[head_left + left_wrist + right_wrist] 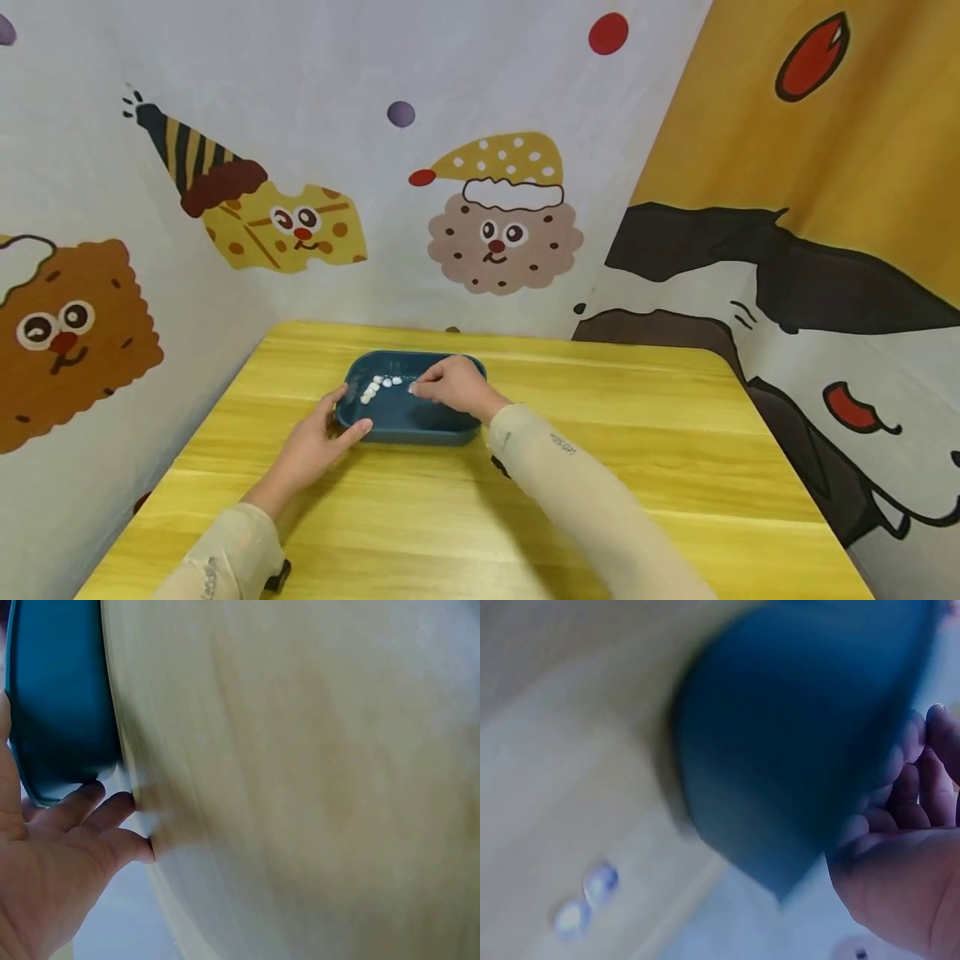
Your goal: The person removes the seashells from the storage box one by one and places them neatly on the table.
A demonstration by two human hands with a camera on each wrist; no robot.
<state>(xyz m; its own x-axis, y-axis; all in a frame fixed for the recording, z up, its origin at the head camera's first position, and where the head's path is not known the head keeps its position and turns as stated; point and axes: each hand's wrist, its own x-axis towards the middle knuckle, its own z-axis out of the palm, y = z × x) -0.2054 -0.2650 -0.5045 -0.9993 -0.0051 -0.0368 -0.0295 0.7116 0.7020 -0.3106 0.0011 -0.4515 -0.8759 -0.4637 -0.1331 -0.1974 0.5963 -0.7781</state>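
A dark blue rectangular tray [427,437] sits on the table, with several small white, pebble-like pieces [372,388] forming a bent line inside its left half. My left hand [311,446] holds the tray's near left corner, thumb along the front rim and fingers at the left end. In the left wrist view, its fingers [84,804] lie against the tray's outer wall [64,690]. Over the tray's middle, my right hand [459,387] pinches a small white piece [412,388] between thumb and fingertips. The right wrist view shows that hand's curled fingers beyond the tray wall [780,742].
The yellow wood-grain table [600,417] reaches back to a printed cloth [337,100] with cartoon figures. Two small round whitish pieces [600,883] appear on the table in the right wrist view. A dark object [500,467] peeks out beside the right sleeve.
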